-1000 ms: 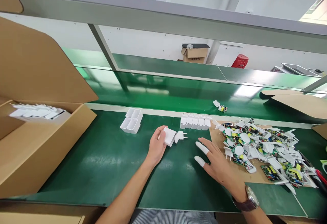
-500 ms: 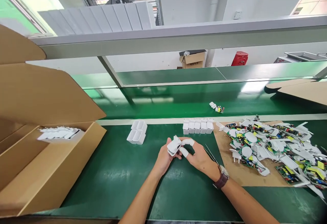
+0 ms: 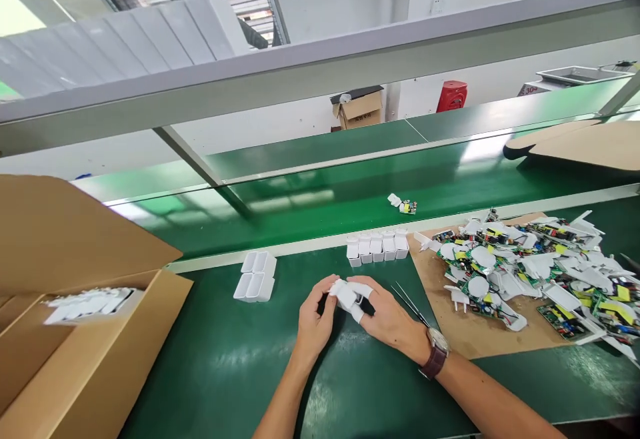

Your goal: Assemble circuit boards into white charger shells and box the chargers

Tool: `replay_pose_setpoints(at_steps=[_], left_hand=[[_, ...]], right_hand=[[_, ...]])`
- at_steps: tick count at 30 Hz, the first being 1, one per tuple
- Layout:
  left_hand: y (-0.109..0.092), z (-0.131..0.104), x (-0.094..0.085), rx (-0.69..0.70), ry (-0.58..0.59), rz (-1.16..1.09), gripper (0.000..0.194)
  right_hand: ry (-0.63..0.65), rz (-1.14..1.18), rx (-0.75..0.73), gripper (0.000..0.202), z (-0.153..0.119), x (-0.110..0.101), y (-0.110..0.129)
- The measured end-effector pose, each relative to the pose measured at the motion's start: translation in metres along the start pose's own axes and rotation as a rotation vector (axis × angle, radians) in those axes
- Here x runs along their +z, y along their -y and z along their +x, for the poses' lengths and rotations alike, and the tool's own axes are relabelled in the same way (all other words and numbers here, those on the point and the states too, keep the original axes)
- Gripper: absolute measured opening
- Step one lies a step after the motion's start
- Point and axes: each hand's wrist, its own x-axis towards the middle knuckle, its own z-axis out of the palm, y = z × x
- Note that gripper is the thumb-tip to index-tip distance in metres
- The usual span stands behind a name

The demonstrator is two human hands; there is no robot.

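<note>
My left hand [image 3: 316, 315] is closed on one side of a small white plastic housing [image 3: 345, 294]. On its other side, my right hand [image 3: 390, 315] pinches the same piece with thumb and forefinger, both wrapped in white finger covers. My fingers hide part of the housing. Thin metal tweezers [image 3: 411, 304] stick out along the back of my right hand; I cannot tell whether that hand grips them. Just beyond stands a row of several white housings [image 3: 377, 249] with raised flaps. To the left sits a block of open white cups [image 3: 255, 277].
An open cardboard box [image 3: 145, 332] with white parts [image 3: 93, 305] occupies the left. At right, a heap of circuit boards and white plastic pieces [image 3: 520, 279] covers a brown cardboard sheet [image 3: 465, 342]. A lone board [image 3: 407, 207] lies on the green surface behind the pale rail.
The view has tilted and shifted. Both hands have turned the housing, and my left fingers now close over its near side. The other parts stay where they were.
</note>
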Motion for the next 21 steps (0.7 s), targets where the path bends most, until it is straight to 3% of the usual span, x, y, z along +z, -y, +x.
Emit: replay_pose_setpoints(at_steps=[4,8,13,18,21], left_hand=[[0.0057,-0.0014,0.0024,-0.065,-0.013,-0.096,0.051],[0.0006,-0.0040,0.0049,-0.099,-0.027,-0.139,0.062],[-0.0039,-0.0033,0.0046,-0.151,-0.081,-0.137,0.063],[-0.0020,-0.0007,0.0045,-0.166,-0.052,-0.159,0.064],[-0.0022,-0.0024,0.0040,-0.082,-0.052,-0.182,0.060]], right_hand=[[0.044,-0.093,-0.077,0.035,-0.0033,0.0061,-0.0074],[0.015,-0.163,-0.143,0.036,-0.0037,0.0062,-0.0060],[0.038,-0.157,-0.114,0.035,-0.0020,0.0051,-0.0050],[0.011,-0.044,-0.074,0.037,-0.0021,0.0098,-0.0085],[-0.058,0.164,0.023,0.029,-0.0012,0.0102,-0.0071]])
